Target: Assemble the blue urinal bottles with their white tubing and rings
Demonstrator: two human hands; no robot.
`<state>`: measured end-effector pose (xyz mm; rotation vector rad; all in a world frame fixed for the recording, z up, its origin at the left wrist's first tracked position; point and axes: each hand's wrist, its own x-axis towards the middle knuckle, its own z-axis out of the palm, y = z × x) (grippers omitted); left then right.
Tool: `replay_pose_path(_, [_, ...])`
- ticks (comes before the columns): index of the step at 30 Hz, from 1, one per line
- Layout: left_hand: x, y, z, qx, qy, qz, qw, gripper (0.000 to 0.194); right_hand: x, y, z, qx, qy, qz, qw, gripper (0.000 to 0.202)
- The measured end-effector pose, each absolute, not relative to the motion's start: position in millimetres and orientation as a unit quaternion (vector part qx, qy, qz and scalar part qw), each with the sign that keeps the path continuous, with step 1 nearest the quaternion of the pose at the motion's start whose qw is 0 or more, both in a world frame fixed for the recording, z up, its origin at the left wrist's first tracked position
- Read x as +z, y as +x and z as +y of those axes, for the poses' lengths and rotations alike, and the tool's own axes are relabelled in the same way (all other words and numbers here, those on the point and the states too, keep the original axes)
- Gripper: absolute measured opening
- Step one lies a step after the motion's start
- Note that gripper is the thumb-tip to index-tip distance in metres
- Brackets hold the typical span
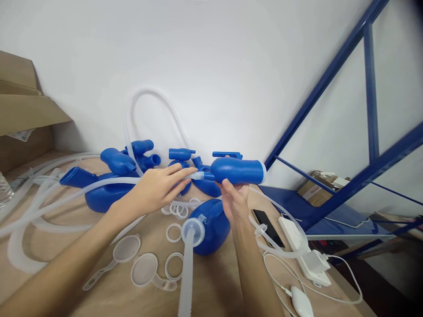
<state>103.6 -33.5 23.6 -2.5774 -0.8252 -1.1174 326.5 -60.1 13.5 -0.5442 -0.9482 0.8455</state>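
Above the worktop [153, 238] — my left hand [161, 186], pinching tube [198, 175] in line; my right hand [234, 197], wrapped round bottle [238, 171], steadying it.

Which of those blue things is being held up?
The blue bottle-shaped piece with the white ring on its wide end: it's in the right hand, narrow tip meeting the tube. No hand holds the others.

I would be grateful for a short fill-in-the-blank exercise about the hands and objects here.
The right hand holds a bottle coloured ____.
The left hand holds a pale tube at that bottle's ____ end, not its wide one.
The phone lies to the ____ of the right forearm in the picture.
Missing words: blue; narrow; right.
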Motion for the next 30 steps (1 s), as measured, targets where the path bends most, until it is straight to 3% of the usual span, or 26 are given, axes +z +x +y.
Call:
replay_pose_path(7, [22,101,-29,-0.397,-0.878,-0.228,0.137,0.042,31,340,-71,0.427,-0.241,-0.412,0.768,0.061])
replay_pose_path(15, [34,103,-52,-0.408,-0.887,-0.209,-0.050,0.028,35,348,-83,0.415,-0.215,-0.470,0.749,0.070])
replay_pose_path(18, [45,100,-69,-0.408,-0.891,-0.187,-0.075,0.026,35,345,-92,0.374,-0.187,-0.509,0.752,0.068])
replay_pose_path(23, [49,97,-81,-0.386,-0.897,-0.194,-0.097,0.035,31,346,-96,0.312,-0.131,-0.598,0.727,0.056])
replay_pose_path(27, [46,100,-88,-0.364,-0.900,-0.201,-0.131,0.048,27,354,-95,0.329,-0.144,-0.614,0.703,0.062])
replay_pose_path(30, [47,102,-86,-0.356,-0.894,-0.202,-0.184,0.045,28,364,-96,0.370,-0.157,-0.614,0.680,0.066])
